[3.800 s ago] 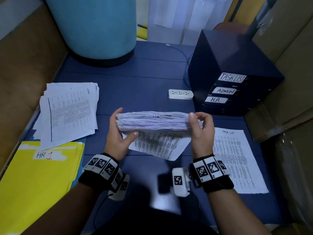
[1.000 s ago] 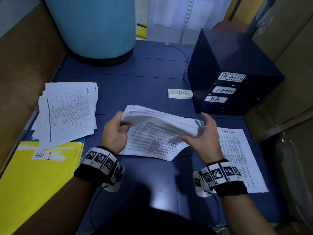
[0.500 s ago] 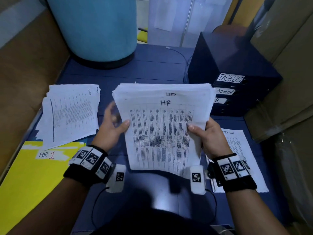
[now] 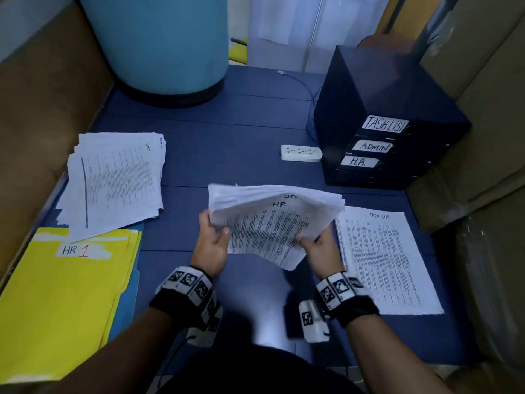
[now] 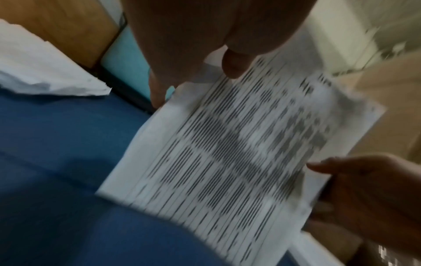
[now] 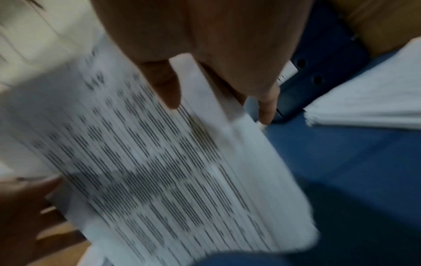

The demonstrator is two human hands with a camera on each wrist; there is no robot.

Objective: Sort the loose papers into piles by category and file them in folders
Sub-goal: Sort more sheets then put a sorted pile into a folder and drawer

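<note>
A thick stack of printed papers (image 4: 272, 220) headed "HR" hangs tilted above the middle of the blue table (image 4: 227, 143). My left hand (image 4: 211, 241) grips its left edge, thumb on top. At the stack's lower right edge my right hand (image 4: 319, 247) holds it, thumb on the top sheet. The wrist views show the same stack (image 5: 227, 153) (image 6: 170, 171), blurred. A yellow folder (image 4: 65, 302) labelled "HR 1" lies at the near left. Behind it lies a loose pile of papers (image 4: 116, 180). A sheet pile headed "TASK LIST" (image 4: 383, 260) lies to the right.
A dark drawer box (image 4: 377, 109) labelled TASK LIST, ADMIN and H.R. stands at the back right. A white power strip (image 4: 301, 153) lies beside it. A big blue drum (image 4: 162, 44) stands at the back left. Cardboard boxes (image 4: 483, 137) crowd the right side.
The stack was squared on edge, then raised upright facing me half a second ago. Now both hands have lowered and tilted it back toward the table.
</note>
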